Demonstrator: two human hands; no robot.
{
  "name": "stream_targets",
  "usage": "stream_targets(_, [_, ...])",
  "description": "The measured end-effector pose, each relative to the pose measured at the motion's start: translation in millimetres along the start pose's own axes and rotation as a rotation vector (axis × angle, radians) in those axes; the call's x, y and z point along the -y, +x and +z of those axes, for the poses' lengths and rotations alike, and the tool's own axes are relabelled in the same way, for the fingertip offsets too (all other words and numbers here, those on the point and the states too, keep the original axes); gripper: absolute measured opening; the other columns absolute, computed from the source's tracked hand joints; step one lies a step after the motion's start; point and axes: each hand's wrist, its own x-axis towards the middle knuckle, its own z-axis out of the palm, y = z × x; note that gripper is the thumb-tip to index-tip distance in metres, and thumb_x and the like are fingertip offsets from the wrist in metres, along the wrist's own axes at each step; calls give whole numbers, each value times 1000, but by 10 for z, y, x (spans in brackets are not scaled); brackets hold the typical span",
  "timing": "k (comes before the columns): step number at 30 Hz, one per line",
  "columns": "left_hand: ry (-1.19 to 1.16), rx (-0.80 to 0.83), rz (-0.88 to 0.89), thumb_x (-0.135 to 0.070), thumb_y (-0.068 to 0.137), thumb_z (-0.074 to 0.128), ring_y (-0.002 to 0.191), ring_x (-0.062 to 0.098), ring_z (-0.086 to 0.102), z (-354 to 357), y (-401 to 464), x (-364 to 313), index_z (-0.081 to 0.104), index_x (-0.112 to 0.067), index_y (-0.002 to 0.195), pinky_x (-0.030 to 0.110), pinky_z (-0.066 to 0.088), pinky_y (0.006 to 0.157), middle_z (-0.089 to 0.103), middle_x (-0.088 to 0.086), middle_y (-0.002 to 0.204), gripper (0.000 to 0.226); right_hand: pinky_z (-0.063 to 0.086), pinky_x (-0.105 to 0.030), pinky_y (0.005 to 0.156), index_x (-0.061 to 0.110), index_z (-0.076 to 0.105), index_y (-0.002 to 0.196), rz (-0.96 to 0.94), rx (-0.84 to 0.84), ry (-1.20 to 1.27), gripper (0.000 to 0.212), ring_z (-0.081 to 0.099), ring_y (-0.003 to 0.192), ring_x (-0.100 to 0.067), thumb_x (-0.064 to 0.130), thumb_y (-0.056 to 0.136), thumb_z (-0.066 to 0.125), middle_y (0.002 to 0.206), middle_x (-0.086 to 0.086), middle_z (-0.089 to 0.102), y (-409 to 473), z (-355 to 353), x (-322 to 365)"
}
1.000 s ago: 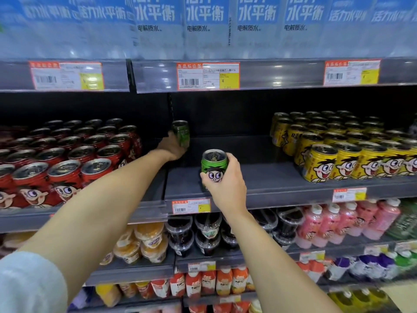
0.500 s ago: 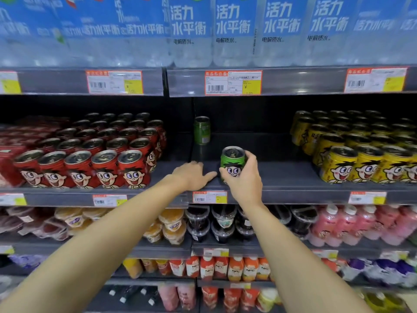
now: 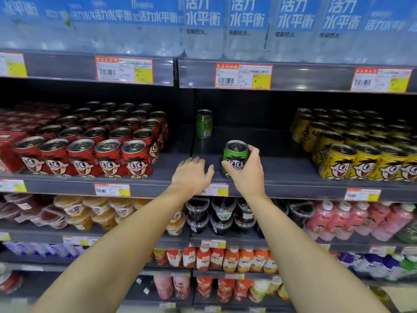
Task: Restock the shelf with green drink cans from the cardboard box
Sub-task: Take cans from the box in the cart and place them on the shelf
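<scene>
Head view looks across a store shelf point(image 3: 277, 177) with both bare arms reaching forward. Right hand point(image 3: 247, 175) wraps a green drink can point(image 3: 234, 155): the thumb lies on the can's left side over the cartoon face, and the other fingers point(image 3: 252, 151) curl round its right side up to the rim. The can stands upright near the shelf's front edge; whether its base is touching the shelf or just above it I cannot tell, since the hand covers the bottom. Left hand point(image 3: 191, 173) is just left of those fingers, palm down, with relaxed, slightly spread fingers holding nothing; its fingertips reach over the front part of the shelf and look to rest on it, though the angle leaves that unsure.

Beyond the left fingertips, far back by the divider, a second green can point(image 3: 204, 124) stands upright alone, well apart from both hands. Left of the left hand, rows of red cans point(image 3: 110, 158) fill the neighbouring bay. Right of the right hand's fingers, past a bare stretch of shelf, stand rows of yellow cans point(image 3: 361, 164). Under the wrists, a price tag point(image 3: 217, 189) sits on the shelf's front strip. Above hang blue-labelled water bottles point(image 3: 248, 28), and below are cups and small bottles.
</scene>
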Motion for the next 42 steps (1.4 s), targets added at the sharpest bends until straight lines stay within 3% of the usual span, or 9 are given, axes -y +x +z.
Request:
stream_targets(8, [-47, -11, -27, -44, 97, 34, 120, 29, 52, 18, -9, -2, 61, -12, 118, 40, 40, 100, 61, 9, 127, 48, 46, -34, 100, 21, 40, 138, 15, 24, 26, 72, 50, 121, -17, 25, 79, 82, 134, 0, 50, 32, -54, 20])
stream_targets(14, [-54, -5, -40, -40, 97, 36, 131, 28, 45, 6, -15, -13, 59, -12, 126, 39, 36, 107, 54, 10, 139, 46, 49, -39, 97, 20, 42, 133, 25, 2, 17, 71, 55, 114, -18, 27, 76, 83, 129, 1, 52, 180, 37, 40])
stream_targets(16, [-52, -24, -47, -38, 97, 37, 128, 27, 47, -1, -27, -27, 61, -10, 122, 38, 37, 105, 57, 9, 134, 44, 48, -40, 98, 18, 42, 133, 36, -1, -3, 71, 54, 116, -21, 28, 76, 83, 130, -2, 52, 272, 88, 49])
stream_targets(24, [-21, -19, -26, -36, 98, 37, 130, 23, 45, -40, -24, -53, 58, -12, 128, 35, 33, 106, 55, 7, 138, 44, 41, -27, 81, 10, 46, 130, 24, 13, -11, 69, 58, 111, -29, 23, 74, 84, 124, -12, 55, 771, 356, 49])
stream_targets(28, [-30, -6, -38, -37, 98, 37, 130, 24, 45, -63, -13, -62, 58, -14, 127, 35, 34, 106, 55, 5, 137, 42, 45, -30, 87, 9, 47, 126, 22, 18, -2, 64, 57, 112, -30, 20, 74, 82, 125, -13, 55, 1081, 518, 2])
stream_targets(34, [1, -9, -27, -36, 98, 36, 114, 22, 52, -68, -6, -58, 59, -16, 109, 32, 37, 89, 59, 0, 116, 33, 44, -36, 99, 9, 45, 129, 53, 7, 11, 69, 53, 118, -30, 21, 73, 84, 129, -13, 54, 1447, 684, -87])
stream_targets(42, [30, -25, -17, -37, 97, 37, 107, 21, 54, -60, 26, -64, 59, -17, 103, 31, 33, 75, 61, -1, 106, 30, 43, -38, 100, 9, 45, 137, 61, -28, 29, 75, 52, 123, -33, 18, 73, 84, 134, -17, 52, 1705, 868, -106])
